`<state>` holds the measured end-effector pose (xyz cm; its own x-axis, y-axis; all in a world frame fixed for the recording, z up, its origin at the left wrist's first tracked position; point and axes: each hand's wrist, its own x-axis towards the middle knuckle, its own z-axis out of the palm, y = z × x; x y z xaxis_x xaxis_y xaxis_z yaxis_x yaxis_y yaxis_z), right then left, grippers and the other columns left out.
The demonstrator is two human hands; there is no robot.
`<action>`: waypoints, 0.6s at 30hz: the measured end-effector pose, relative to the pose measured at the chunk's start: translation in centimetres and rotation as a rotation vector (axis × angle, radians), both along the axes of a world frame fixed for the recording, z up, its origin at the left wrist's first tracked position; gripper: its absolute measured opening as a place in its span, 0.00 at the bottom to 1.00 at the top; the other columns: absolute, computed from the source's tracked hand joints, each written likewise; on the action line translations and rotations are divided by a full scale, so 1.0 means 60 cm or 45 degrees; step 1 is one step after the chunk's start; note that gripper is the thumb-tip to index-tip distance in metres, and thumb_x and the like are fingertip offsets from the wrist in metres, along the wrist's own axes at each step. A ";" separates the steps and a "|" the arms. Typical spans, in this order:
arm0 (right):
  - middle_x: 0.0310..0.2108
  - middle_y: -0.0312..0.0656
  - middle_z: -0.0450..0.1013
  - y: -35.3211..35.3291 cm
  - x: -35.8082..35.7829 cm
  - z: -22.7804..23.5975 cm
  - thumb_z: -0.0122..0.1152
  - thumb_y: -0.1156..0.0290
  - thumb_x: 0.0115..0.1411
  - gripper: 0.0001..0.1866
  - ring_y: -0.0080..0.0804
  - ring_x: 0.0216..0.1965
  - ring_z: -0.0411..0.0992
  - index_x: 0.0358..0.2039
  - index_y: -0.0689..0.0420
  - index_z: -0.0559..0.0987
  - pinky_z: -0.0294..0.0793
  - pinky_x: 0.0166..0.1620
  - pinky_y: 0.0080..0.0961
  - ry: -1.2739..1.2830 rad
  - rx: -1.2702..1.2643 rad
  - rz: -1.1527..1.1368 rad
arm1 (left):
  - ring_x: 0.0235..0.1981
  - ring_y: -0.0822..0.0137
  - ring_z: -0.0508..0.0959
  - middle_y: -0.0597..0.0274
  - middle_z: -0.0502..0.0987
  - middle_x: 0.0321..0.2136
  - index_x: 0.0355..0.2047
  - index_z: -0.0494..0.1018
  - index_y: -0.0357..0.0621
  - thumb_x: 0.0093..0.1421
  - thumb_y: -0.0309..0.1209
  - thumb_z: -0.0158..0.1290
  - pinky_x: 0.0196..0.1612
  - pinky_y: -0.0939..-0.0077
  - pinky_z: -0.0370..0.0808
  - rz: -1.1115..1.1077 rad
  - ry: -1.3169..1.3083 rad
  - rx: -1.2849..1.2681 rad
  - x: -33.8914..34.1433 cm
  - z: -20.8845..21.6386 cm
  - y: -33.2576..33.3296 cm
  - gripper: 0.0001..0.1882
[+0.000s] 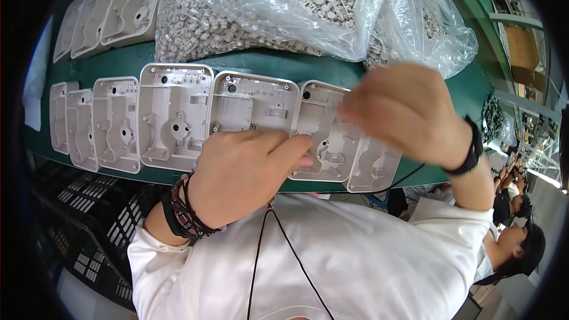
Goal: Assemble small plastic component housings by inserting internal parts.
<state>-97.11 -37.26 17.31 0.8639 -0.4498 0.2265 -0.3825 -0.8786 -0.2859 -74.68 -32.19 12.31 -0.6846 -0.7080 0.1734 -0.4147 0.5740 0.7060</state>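
A row of open, off-white plastic housings with molded posts and round holes runs across the table. My left hand [243,166] lies over the lower part of one housing [259,96] near the middle, its fingers curled and the thumb close to the forefinger. Whatever is inside that grip is hidden. To its right, my right hand [409,112] is raised above the housing second from the right end [325,121] and partly covers the rightmost housing [372,163]. Motion smears its fingers, so their closing and any small part in them do not show.
Behind the row, clear plastic bags [332,29] spill heaps of small grey-white plastic parts [204,32]. More housings [131,9] stand at the far left on the green table [261,62]. Black crates [112,225] sit below the left edge. Other people [515,243] are at the right.
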 end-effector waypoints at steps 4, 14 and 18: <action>0.25 0.36 0.66 -0.032 0.002 -0.050 0.57 0.73 0.42 0.06 0.31 0.25 0.67 0.23 0.58 0.74 0.67 0.21 0.26 0.125 0.000 0.062 | 0.17 0.65 0.73 0.66 0.72 0.19 0.35 0.73 0.48 0.49 0.34 0.55 0.18 0.74 0.68 -0.008 -0.222 -0.064 0.003 -0.014 0.005 0.13; 0.27 0.35 0.62 -0.028 0.008 -0.104 0.56 0.71 0.41 0.05 0.27 0.31 0.67 0.19 0.57 0.72 0.68 0.23 0.25 0.285 -0.051 0.174 | 0.17 0.69 0.73 0.67 0.70 0.18 0.40 0.73 0.48 0.50 0.33 0.53 0.18 0.76 0.68 -0.084 -0.324 -0.074 0.009 -0.020 0.001 0.16; 0.31 0.37 0.64 -0.020 0.005 -0.091 0.56 0.73 0.42 0.05 0.29 0.33 0.67 0.23 0.57 0.74 0.70 0.28 0.25 0.280 0.001 0.072 | 0.17 0.66 0.73 0.67 0.72 0.18 0.39 0.74 0.52 0.48 0.37 0.56 0.18 0.74 0.68 -0.016 -0.316 -0.036 0.007 -0.020 0.002 0.16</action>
